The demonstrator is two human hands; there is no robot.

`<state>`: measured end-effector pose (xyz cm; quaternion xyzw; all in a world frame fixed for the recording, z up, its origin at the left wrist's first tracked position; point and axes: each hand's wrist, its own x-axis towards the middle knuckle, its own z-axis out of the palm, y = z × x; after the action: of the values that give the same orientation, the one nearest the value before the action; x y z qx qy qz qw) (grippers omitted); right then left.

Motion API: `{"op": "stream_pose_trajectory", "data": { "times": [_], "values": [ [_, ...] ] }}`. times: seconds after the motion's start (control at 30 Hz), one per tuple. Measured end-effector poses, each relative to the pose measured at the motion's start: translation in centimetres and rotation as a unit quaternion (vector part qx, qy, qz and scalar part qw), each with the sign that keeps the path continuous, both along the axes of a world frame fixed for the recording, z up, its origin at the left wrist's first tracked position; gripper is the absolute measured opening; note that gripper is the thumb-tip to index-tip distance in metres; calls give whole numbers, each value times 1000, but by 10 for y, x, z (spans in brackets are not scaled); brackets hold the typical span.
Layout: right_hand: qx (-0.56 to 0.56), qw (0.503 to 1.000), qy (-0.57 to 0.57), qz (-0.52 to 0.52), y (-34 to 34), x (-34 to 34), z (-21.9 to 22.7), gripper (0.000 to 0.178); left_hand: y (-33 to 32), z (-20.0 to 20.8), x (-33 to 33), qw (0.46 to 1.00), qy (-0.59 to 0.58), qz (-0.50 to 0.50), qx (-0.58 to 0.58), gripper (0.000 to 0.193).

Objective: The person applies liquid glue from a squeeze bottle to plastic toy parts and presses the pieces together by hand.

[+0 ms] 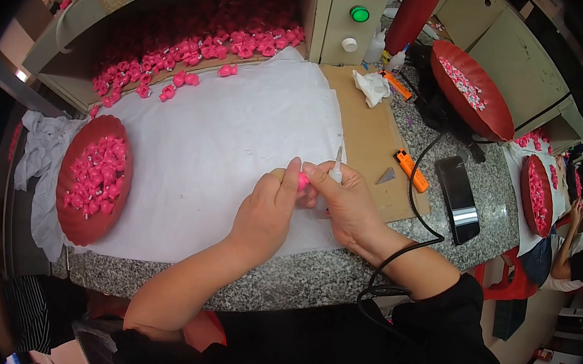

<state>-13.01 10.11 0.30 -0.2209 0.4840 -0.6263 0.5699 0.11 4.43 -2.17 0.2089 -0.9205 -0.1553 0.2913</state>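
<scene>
Over the white cloth (224, 146) at the middle of the bench, my left hand (266, 211) is closed in a pinch on a small shiny pink piece (303, 181). My right hand (355, 214) meets it there, its thumb at the same piece. Upright between the thumb and fingers of that right hand is a small white bottle (336, 172) with a thin pointed nozzle; its lower part is hidden by the hand. Many similar pink pieces fill a red scalloped tray (67, 190) on the left, and more pink pieces (198, 51) lie heaped inside the machine opening at the back.
Right of the cloth, cardboard (360, 132) bears a crumpled tissue (372, 87) and an orange box cutter (412, 170). A black phone (457, 199) and a black cable (412, 187) lie beyond. A red tray (487, 110) holds small white parts. Another person (575, 258) sits far right.
</scene>
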Motion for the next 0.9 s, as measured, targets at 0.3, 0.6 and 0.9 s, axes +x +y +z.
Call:
{"op": "stream_pose_trajectory", "data": {
  "times": [0.3, 0.6, 0.9],
  "values": [
    [2, 1000, -7, -9, 0, -1, 0, 16, 0, 0, -2, 1000, -8, -1, -10, 53],
    [-11, 1000, -3, 2, -3, 0, -2, 16, -1, 4, -2, 999, 4, 3, -33, 53],
    [22, 999, -6, -23, 0, -1, -4, 13, 6, 5, -3, 999, 42, 2, 15, 51]
  ]
}}
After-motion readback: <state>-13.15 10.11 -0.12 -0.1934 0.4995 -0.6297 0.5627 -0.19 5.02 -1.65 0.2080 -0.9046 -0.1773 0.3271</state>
